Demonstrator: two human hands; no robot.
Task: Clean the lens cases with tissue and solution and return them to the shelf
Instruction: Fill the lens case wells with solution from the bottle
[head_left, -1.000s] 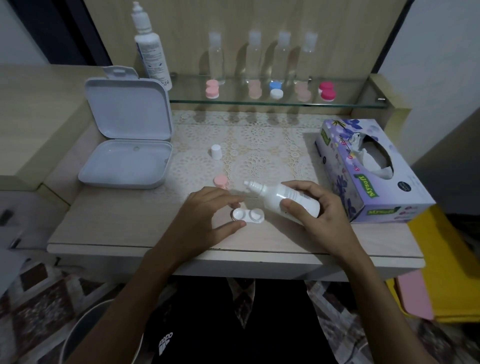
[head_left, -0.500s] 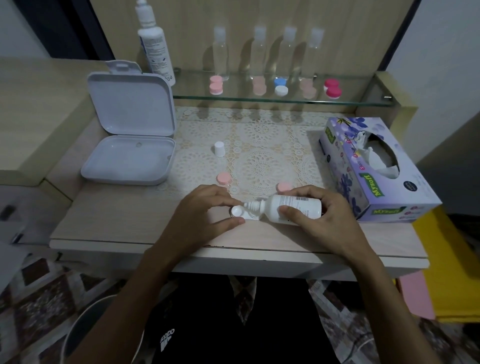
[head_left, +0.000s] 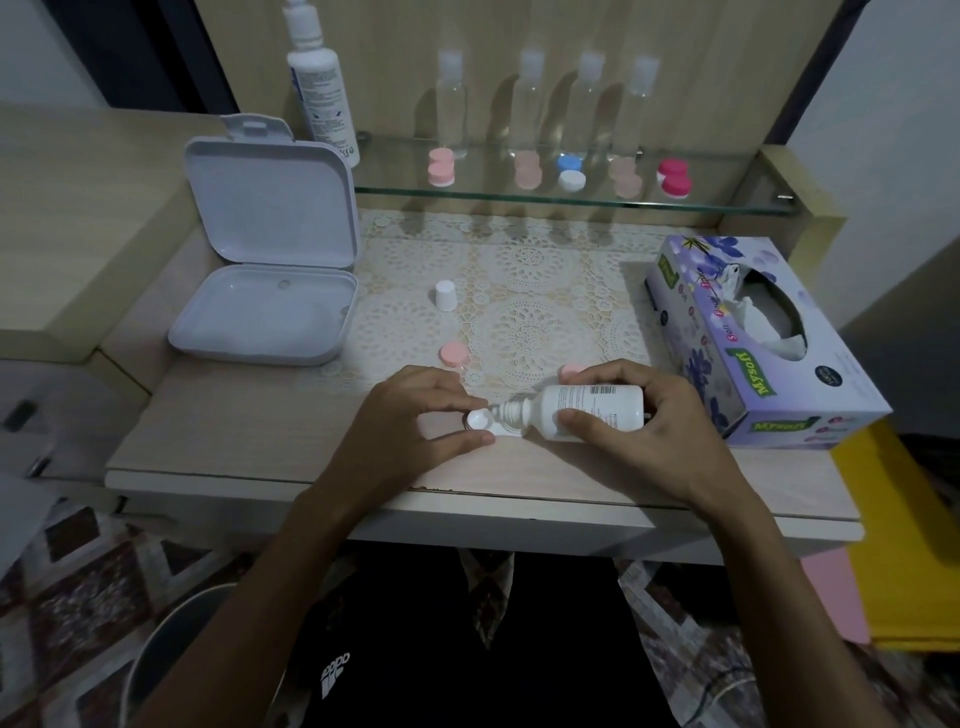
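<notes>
Far left on our table (head_left: 249, 447) there's an open white box (head_left: 270, 291), then a cap (head_left: 445, 295) and a pink lid (head_left: 453, 354) on the lace mat. Our left hand (head_left: 410, 421) pinches the case (head_left: 485, 422) near the front edge, between thumb and fingers. Our right hand (head_left: 639, 431) grips the bottle (head_left: 587, 410) tipped sideways, nozzle over the case's right well, with the tissue box (head_left: 753, 353) to the right.

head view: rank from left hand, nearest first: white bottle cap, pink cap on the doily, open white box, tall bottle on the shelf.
From the left hand:
1. pink cap, just beyond the fingers
2. white bottle cap, farther back on the doily
3. open white box, back-left
4. tall bottle, on the shelf's left end
</notes>
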